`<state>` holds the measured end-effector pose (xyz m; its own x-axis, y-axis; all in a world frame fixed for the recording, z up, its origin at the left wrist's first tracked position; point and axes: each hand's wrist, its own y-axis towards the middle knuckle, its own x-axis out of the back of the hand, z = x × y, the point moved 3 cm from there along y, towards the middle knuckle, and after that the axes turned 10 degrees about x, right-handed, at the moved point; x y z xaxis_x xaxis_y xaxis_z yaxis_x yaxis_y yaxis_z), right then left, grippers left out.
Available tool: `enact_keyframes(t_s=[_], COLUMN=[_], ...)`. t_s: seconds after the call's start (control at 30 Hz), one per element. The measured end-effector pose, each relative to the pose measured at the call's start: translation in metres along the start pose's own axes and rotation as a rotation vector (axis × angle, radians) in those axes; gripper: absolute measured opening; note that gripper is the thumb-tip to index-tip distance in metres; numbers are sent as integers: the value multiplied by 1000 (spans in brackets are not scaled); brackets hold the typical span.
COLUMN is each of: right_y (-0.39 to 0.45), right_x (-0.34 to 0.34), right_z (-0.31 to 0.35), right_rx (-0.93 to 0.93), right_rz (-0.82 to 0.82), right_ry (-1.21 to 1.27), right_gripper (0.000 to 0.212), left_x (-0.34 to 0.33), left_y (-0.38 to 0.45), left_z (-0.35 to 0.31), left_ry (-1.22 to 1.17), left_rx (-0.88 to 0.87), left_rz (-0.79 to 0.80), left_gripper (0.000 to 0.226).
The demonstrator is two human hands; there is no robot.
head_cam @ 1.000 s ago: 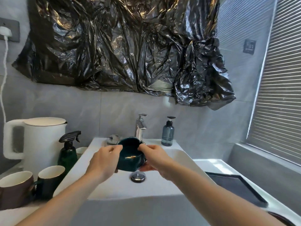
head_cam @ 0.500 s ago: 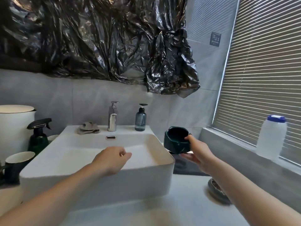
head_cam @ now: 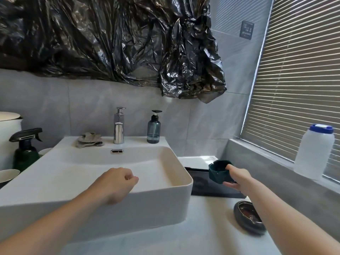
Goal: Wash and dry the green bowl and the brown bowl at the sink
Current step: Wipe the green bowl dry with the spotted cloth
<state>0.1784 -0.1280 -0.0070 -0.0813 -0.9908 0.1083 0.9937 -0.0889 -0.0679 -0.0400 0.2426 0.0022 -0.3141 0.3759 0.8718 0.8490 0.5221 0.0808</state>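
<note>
My right hand [head_cam: 237,178] grips the small dark green bowl [head_cam: 218,171] by its rim, holding it upright just above the black tray [head_cam: 200,186] to the right of the sink. The brown bowl [head_cam: 248,219] rests on the white counter near me, partly hidden by my right forearm. Over the white sink basin [head_cam: 181,196] hangs my left hand [head_cam: 117,183], fingers loosely curled and holding nothing. A crumpled grey cloth [head_cam: 89,139] lies on the sink's back ledge, left of the chrome tap [head_cam: 118,128].
A blue soap dispenser [head_cam: 153,130] stands right of the tap. A green spray bottle [head_cam: 25,150], a white kettle [head_cam: 8,129] and a mug [head_cam: 8,174] crowd the left side. A white jar with a blue lid [head_cam: 315,152] sits on the window ledge.
My right hand carried the green bowl out of the sink, to the right and down toward the black tray. My left hand let go of it and stayed over the basin.
</note>
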Motion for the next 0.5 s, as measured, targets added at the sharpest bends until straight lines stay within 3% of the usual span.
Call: enact_keyframes(t_s=[0.33,0.5], right_y=[32,41], right_x=[-12,-5], right_z=[-27,-33], right_rx=[-49,-82], right_rz=[-44,-67], right_ry=[-41,-199], right_gripper=[21,22], left_x=[-1,0], left_y=[2,1], left_z=[3,0], left_ry=[-8,-10], left_rx=[-9,-18], left_rz=[29,50], left_gripper=[33,32])
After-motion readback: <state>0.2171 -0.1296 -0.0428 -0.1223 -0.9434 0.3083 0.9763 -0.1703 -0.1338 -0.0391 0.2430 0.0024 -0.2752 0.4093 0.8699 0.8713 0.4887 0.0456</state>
